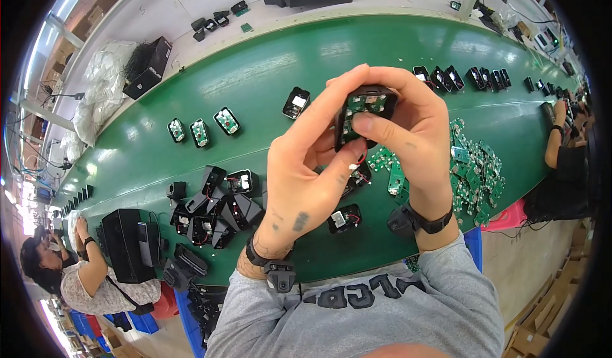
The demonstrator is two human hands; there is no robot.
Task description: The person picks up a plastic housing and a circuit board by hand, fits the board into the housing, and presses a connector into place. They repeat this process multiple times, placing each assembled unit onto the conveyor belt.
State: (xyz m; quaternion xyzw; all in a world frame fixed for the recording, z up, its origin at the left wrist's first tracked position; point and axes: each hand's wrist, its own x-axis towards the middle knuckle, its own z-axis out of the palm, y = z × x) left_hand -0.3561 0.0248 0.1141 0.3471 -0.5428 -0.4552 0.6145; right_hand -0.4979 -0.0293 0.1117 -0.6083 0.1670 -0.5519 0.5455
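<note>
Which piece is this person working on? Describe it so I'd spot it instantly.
Find the long green tabletop, then the bare left hand and right hand above it. They hold an open black plastic housing with a green circuit board inside. Unlike the three board-filled black housings lying farther left, it is off the tabletop.

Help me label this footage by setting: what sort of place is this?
Probably an electronics assembly workshop: a long green-topped workbench, a heap of small green circuit boards on it, and a held black plastic casing with a green board inside.
</note>
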